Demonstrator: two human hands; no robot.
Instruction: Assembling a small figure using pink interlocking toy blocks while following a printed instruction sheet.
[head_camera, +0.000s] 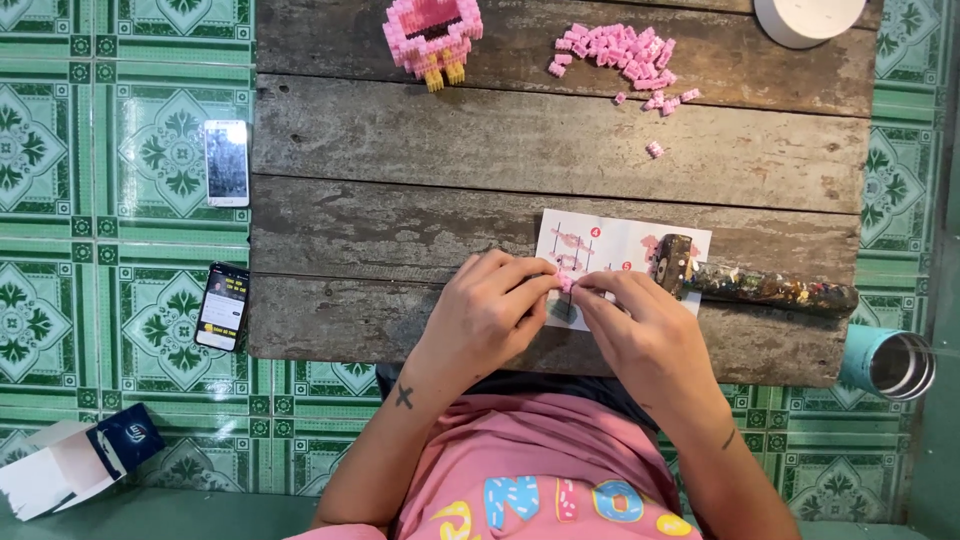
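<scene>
Left hand (490, 310) and right hand (640, 330) meet at surface's near edge, fingers of both pinched on a small pink brick piece (566, 283) over instruction sheet (615, 245). Hammer (750, 285) right; loose pink bricks (625, 55) far edge.

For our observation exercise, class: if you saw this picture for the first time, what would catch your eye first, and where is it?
First, the two hands at the near edge of the wooden board: the left hand and right hand pinch tiny pink bricks together over an instruction sheet. Next, the half-built pink block figure at the far edge, with a pile of loose pink bricks to its right.
</scene>
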